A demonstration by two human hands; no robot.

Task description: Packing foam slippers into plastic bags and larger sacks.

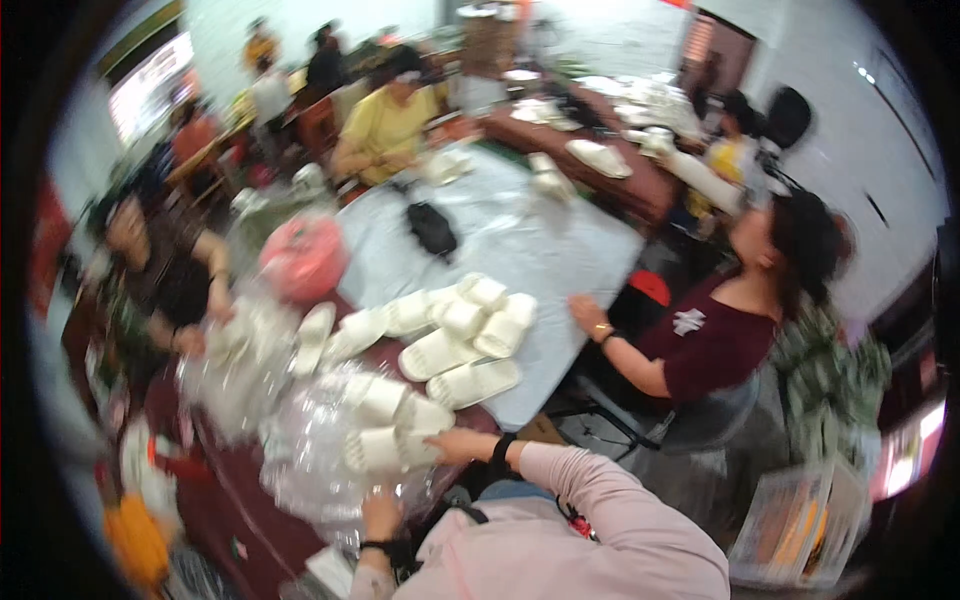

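Note:
My right hand (460,444) reaches in from the right, its fingers closed on the edge of a cream slipper (422,450). More cream slippers (378,398) lie against it on a clear plastic bag (300,455). My left hand (382,515) is at the near edge of that bag, below the slippers; blur hides how its fingers are set. Just beyond, a pile of cream slippers (465,335) spreads over the corner of a pale-covered table (590,255).
A pink bundle (303,258) and a dark pouch (432,229) lie farther off. At left, a person's hands (205,325) are by clear plastic bags (240,370). Another person's hand (590,312) rests at the table's right edge. A plastic crate (800,525) stands lower right.

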